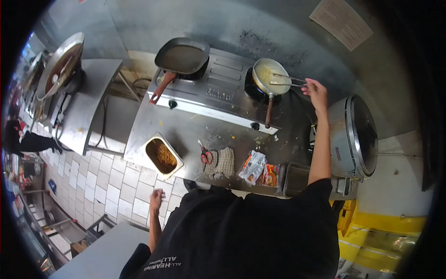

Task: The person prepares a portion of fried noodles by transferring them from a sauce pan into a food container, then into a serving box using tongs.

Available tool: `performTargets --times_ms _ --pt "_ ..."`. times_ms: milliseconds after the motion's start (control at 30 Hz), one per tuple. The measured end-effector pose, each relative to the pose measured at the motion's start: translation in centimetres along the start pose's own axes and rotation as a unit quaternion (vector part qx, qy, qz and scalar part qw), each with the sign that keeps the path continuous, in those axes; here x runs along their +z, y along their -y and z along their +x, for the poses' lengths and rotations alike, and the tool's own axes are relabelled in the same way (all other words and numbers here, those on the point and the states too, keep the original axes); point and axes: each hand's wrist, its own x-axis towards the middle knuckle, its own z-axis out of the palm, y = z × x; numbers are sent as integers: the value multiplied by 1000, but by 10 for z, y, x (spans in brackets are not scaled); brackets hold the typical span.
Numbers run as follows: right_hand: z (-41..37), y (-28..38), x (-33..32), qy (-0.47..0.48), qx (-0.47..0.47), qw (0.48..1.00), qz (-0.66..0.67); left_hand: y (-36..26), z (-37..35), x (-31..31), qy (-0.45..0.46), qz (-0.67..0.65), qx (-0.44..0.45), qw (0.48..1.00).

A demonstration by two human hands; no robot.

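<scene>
My right hand is closed around the end of metal tongs. Their tips reach into a light metal saucepan with a wooden handle, among pale noodles. The saucepan sits on the right burner of a two-burner gas stove. Low beside my body, away from the counter, hangs my left hand. Its fingers are curled, and I cannot make out what is in them. The nearest thing to it is a metal container with brown crispy bits inside.
A square grey pan occupies the left burner, handle toward me. Red-handled scissors lie beside a checked cloth. Noodle packets and a metal tray are near the front edge. A large rice cooker stands right, a wok far left.
</scene>
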Motion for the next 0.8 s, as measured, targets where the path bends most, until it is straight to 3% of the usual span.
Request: performTargets --times_ms 133,200,267,300,433,500,633,700,767,800 --pt "70 -61 26 60 56 997 4 32 -23 10 46 39 -21 998" --pt "89 -72 36 94 18 994 -49 34 -34 16 156 43 -89 983" --pt "90 -45 52 208 -30 931 -297 -15 -60 35 206 186 -20 960" --pt "90 -45 57 211 -29 932 -294 -45 -74 48 204 188 -23 960" --pt "92 -40 58 211 -96 867 -441 -129 -78 103 242 370 144 885" --pt "83 -26 43 140 -104 858 -483 -234 -100 141 234 361 177 885" --pt "83 -5 -4 182 -199 850 -453 -306 -69 230 314 209 283 882" --pt "69 25 -8 229 -173 857 -428 -339 -51 280 321 110 307 889" --pt "68 20 -2 274 -145 862 -401 -355 -21 337 257 -12 273 927" --pt "72 -5 7 262 -192 853 -409 -375 -15 355 243 -55 228 941"
